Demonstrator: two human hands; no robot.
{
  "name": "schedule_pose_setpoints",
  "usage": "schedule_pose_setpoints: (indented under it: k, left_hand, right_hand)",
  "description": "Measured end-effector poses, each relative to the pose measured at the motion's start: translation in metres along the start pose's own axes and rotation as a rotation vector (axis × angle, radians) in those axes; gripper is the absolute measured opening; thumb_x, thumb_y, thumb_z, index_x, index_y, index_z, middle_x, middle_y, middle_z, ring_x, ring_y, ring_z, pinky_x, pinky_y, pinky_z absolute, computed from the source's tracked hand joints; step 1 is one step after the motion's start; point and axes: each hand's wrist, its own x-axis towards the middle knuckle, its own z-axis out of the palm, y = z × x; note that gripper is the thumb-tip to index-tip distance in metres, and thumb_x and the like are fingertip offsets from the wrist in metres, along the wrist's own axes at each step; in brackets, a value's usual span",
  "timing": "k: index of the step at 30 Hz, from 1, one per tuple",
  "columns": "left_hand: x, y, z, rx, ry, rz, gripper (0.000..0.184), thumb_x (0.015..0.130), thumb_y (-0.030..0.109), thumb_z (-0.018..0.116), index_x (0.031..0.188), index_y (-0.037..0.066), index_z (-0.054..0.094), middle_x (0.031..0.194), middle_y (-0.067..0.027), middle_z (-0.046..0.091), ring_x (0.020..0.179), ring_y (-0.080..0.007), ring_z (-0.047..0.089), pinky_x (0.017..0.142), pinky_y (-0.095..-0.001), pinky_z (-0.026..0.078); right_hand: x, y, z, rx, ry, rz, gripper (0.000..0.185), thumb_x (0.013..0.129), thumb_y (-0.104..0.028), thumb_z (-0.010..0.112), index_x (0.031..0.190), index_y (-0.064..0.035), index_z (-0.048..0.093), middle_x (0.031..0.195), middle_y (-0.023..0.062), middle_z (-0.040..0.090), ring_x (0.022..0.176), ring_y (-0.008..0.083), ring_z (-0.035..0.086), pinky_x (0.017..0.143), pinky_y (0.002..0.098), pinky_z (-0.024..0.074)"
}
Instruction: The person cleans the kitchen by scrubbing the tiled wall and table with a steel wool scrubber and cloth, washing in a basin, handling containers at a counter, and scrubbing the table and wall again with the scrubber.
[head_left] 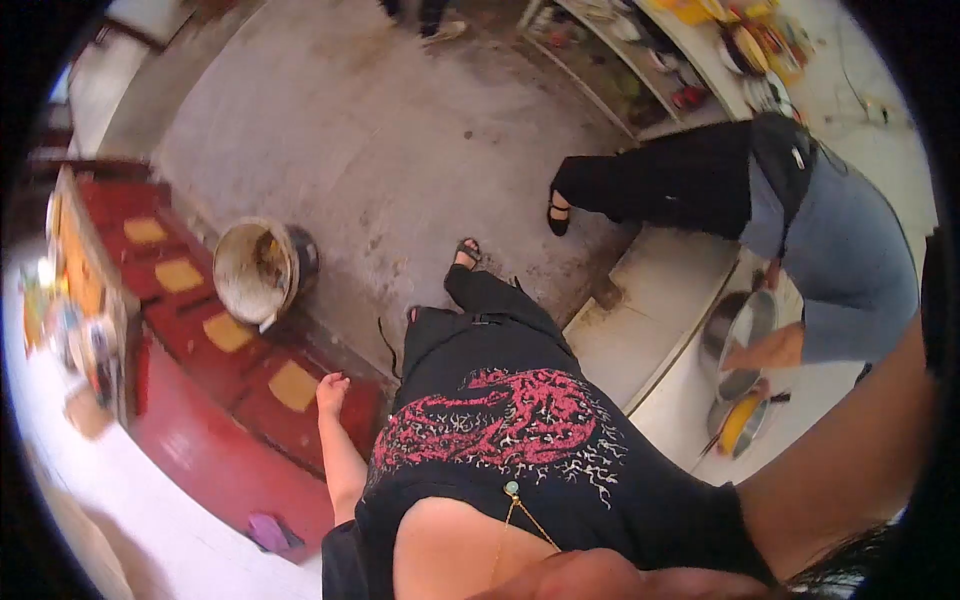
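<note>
My left hand (333,391) hangs at my side with its fingers loosely bent and apart, and nothing shows in it. It is nearest to a red cabinet (200,385) with several tan square patches on its front. A white bucket (232,290), dirty inside, stands on the floor beyond the hand, against the cabinet. On the right side my bare right arm (840,450) is raised toward the edge of the view. My right hand is out of sight.
At right, a co-worker in a grey shirt (850,270) bends over a counter, one hand (760,352) by metal pans (745,325). A pan with yellow contents (738,425) sits nearby. Shelves (620,70) hold kitchenware. Another person's feet (440,30) show at the top of the concrete floor (370,130).
</note>
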Motion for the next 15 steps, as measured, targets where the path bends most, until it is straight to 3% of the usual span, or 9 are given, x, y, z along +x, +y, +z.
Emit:
schedule_pose_setpoints:
  k: [2,4,7,11,14,15]
  left_hand:
    - [0.022,0.058,0.0,0.034,-0.061,0.018,0.032,0.075,0.015,0.071,0.101,-0.001,0.061,0.081,-0.0043,0.064,0.073,-0.012,0.058,0.07,-0.0271,0.048]
    - [0.055,0.108,0.005,0.203,-0.056,0.17,0.034,0.076,0.014,0.07,0.105,-0.001,0.059,0.079,-0.0057,0.064,0.072,-0.0119,0.058,0.068,-0.026,0.048]
    - [0.087,0.182,0.018,0.175,-0.133,0.372,0.032,0.078,0.013,0.068,0.106,-0.001,0.059,0.081,-0.0058,0.064,0.073,-0.0142,0.059,0.069,-0.0277,0.048]
    - [0.101,0.267,0.038,0.291,-0.265,0.449,0.034,0.079,0.014,0.068,0.108,0.0,0.058,0.089,-0.0082,0.065,0.08,-0.0142,0.059,0.072,-0.0277,0.048]
    - [0.138,0.293,0.039,0.393,-0.349,0.381,0.032,0.078,0.012,0.068,0.107,0.0,0.059,0.09,-0.0079,0.065,0.081,-0.0145,0.059,0.073,-0.0277,0.048]
    - [0.139,0.309,0.036,0.434,-0.353,0.491,0.032,0.076,0.015,0.069,0.103,0.0,0.06,0.089,-0.0085,0.066,0.079,-0.0168,0.061,0.073,-0.0291,0.049]
  right_hand:
    - [-0.014,0.008,-0.028,-0.025,0.089,0.011,0.034,0.092,-0.027,0.052,0.117,-0.0046,0.056,0.108,0.0058,0.062,0.098,0.0144,0.057,0.086,0.0287,0.0462]
    - [-0.029,0.017,-0.047,-0.057,0.163,0.036,0.034,0.092,-0.027,0.052,0.117,-0.0046,0.056,0.108,0.0058,0.062,0.098,0.0143,0.057,0.086,0.0286,0.0462]
    - [-0.036,0.028,-0.075,-0.084,0.274,0.054,0.034,0.092,-0.027,0.052,0.117,-0.0046,0.056,0.108,0.0059,0.062,0.098,0.0143,0.058,0.086,0.0284,0.0463]
    - [-0.047,0.048,-0.116,-0.123,0.418,0.09,0.034,0.092,-0.027,0.052,0.117,-0.0046,0.056,0.108,0.006,0.062,0.098,0.0142,0.058,0.086,0.0281,0.0463]
    - [-0.047,0.06,-0.141,-0.157,0.514,0.108,0.034,0.092,-0.027,0.052,0.118,-0.0046,0.056,0.108,0.006,0.062,0.098,0.0141,0.058,0.085,0.0279,0.0464]
    - [-0.047,0.065,-0.151,-0.165,0.549,0.11,0.034,0.092,-0.027,0.052,0.118,-0.0046,0.056,0.108,0.006,0.062,0.098,0.0141,0.058,0.085,0.0278,0.0464]
